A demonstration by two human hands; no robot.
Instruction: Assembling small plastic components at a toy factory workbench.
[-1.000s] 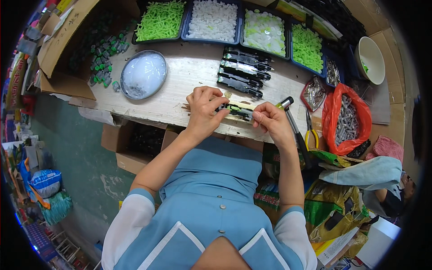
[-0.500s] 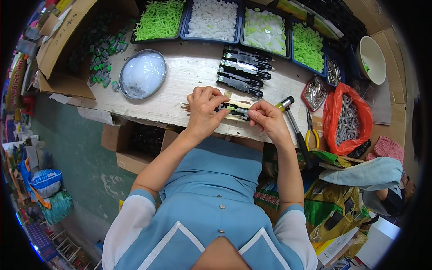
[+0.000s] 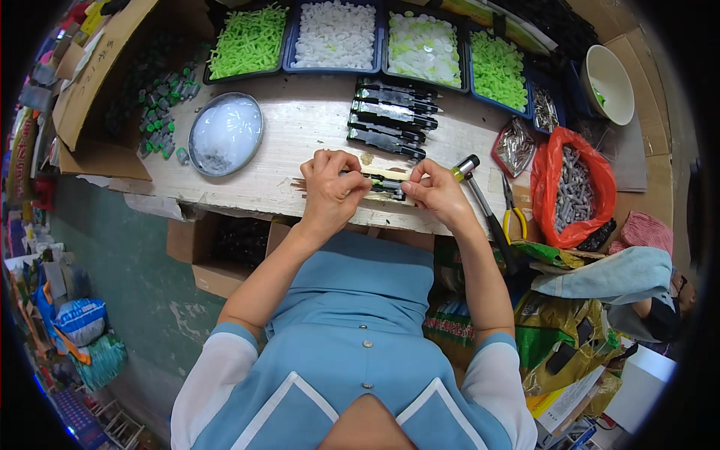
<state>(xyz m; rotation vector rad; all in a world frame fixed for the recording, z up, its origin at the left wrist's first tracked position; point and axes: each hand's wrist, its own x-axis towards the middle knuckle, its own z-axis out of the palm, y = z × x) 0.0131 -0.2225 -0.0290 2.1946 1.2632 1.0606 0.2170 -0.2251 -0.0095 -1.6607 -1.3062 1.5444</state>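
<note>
A slim black casing [image 3: 386, 185] with a light green part and grey pieces along it lies over a pale strip at the table's front edge. My left hand [image 3: 328, 187] is closed at its left end, with thumb and fingers bent together. On the right end, my right hand [image 3: 439, 195] pinches the casing between thumb and fingertips. The fingers hide both ends. Farther back lies a row of several similar black casings [image 3: 390, 114], side by side with pointed tips to the right. A hammer [image 3: 484, 199] rests just right of my right hand.
Blue trays of green [image 3: 247, 41] and white plastic parts line the back. A round dish [image 3: 193, 142] of whitish gel stands left, near small grey-green pieces [image 3: 161, 124] and a cardboard box [image 3: 90, 82]. Yellow-handled pliers [image 3: 514, 219], a red bag [image 3: 545, 187] and a bowl [image 3: 609, 84] are right.
The view has shifted slightly. My left fingers have drawn in more tightly over the casing's left end; my right hand still pinches the other end, its fingers held a little differently.
</note>
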